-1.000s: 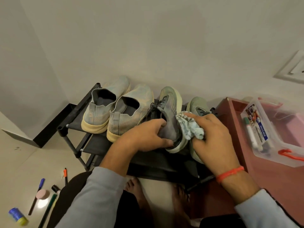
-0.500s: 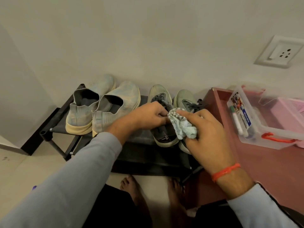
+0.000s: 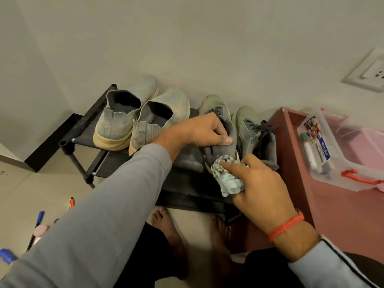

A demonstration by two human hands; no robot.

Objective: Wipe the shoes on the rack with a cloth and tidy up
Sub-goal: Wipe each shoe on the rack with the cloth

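The black shoe rack (image 3: pixel 83 129) stands against the pale wall, and everything here sits in relation to it. On its top shelf, at the left end, a pair of light blue slip-on shoes (image 3: pixel 143 119) rest side by side with their heels toward the person. At the right end of the same shelf is a grey-green lace-up pair: the left hand (image 3: pixel 204 129) grips the collar of the nearer grey-green shoe (image 3: pixel 214 107), fingers curled round it and thumb pressed along its side. The right hand (image 3: pixel 264 186) clutches a bunched, mottled pale cloth (image 3: pixel 227 179), forefinger stretched over it, the cloth touching the heel of that held shoe. Its partner, the other lace-up shoe (image 3: pixel 253 132), stands just beside it, at the rack's right edge. A red band circles the right wrist. Directly right of the rack is a reddish-brown cabinet top (image 3: pixel 332 206) bearing a clear plastic box (image 3: pixel 324 146) with red clasps. On the floor left of the rack lie some pens (image 3: pixel 39 217). Bare feet show in front of the rack.
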